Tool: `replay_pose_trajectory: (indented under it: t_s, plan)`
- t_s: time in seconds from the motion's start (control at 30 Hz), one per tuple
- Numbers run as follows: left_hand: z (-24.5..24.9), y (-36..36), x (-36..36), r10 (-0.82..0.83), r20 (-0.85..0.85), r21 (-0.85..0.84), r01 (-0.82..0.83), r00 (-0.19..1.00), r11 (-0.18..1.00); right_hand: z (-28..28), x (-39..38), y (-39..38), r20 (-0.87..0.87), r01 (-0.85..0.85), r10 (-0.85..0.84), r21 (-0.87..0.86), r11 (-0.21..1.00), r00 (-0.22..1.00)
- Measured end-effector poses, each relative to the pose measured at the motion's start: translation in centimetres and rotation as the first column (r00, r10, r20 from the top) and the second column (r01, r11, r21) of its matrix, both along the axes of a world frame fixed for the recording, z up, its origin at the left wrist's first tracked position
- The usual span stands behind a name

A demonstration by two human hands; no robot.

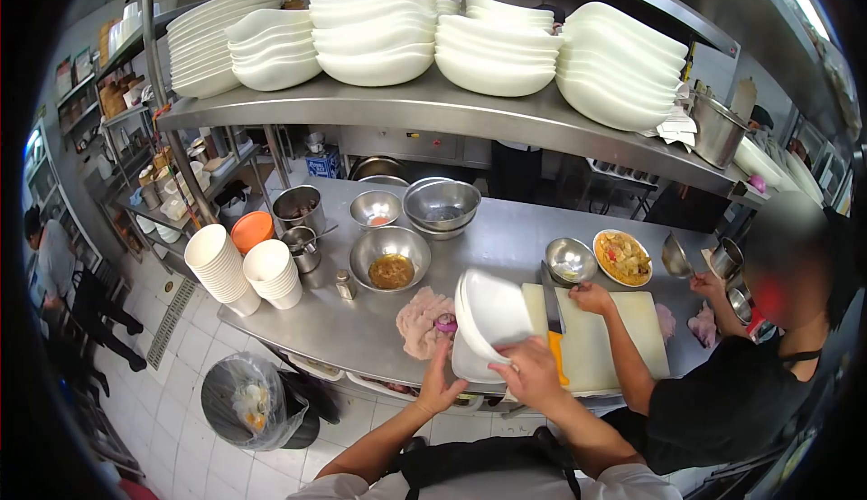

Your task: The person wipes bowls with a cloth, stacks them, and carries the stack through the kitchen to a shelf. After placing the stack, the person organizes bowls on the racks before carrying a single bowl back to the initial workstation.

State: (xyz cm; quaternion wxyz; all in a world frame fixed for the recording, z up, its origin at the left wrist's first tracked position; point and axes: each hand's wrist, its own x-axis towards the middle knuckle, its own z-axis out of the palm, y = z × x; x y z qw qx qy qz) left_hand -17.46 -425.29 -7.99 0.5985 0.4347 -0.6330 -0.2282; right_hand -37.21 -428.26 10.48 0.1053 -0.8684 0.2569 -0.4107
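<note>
My right hand (pixel 533 373) grips the rim of a tilted white bowl (pixel 497 310), which seems to be stacked with another. Beside the bowl's left side, my left hand (pixel 440 383) has its fingers spread and holds nothing. A white tray or dish (pixel 474 360) lies beneath the bowl. Left of it, raw pale meat (pixel 422 324) rests on the steel counter, with a purple onion piece (pixel 446 322) at its right edge. To the right, a knife with a yellow handle (pixel 557 355) lies along the left part of a white cutting board (pixel 623 355).
A co-worker (pixel 722 401) reaches over the board from the right. Metal bowls (pixel 390 245), paper cups (pixel 273 270) and a plate of food (pixel 622 258) stand on the counter (pixel 506 220). Stacked white bowls fill the shelf (pixel 406 110) above. A lined bin (pixel 262 401) stands lower left.
</note>
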Motion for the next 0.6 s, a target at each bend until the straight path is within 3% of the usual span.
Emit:
replay_pose_trajectory:
  t_s: [0.1,0.2,0.27,0.3,0.37,0.47,0.6]
  plan:
    - [1.1,-0.3,-0.7,0.115,0.434,-0.1,-0.079,0.894,0.992,11.4,1.6,-0.2,0.134,0.004,0.059,-0.424,0.906,0.989]
    - [1.9,-0.1,-1.8,0.127,0.622,-0.151,-0.04,0.773,0.988,22.6,2.7,0.1,0.105,0.086,-0.018,-0.687,0.722,0.994]
    - [1.1,0.0,-2.6,0.085,0.723,-0.087,-0.032,0.685,0.996,28.4,4.8,-1.9,0.207,0.183,-0.012,-0.836,0.517,0.978]
    - [0.8,-0.1,-2.7,0.067,0.751,-0.065,-0.027,0.657,0.998,31.1,5.5,-2.7,0.199,0.189,-0.036,-0.842,0.506,0.979]
    - [0.4,0.0,-2.8,0.028,0.801,-0.018,-0.022,0.598,1.0,35.7,7.2,-4.1,0.123,0.169,-0.117,-0.784,0.597,0.985]
    - [-1.1,-0.4,-3.0,0.045,0.794,-0.017,-0.052,0.606,0.998,38.9,9.6,-6.7,-0.049,0.297,-0.418,-0.629,0.718,0.907]
    - [-0.4,-0.4,-3.2,0.04,0.817,0.022,-0.1,0.576,0.995,38.6,10.7,-11.7,-0.103,0.254,-0.407,-0.636,0.729,0.908]
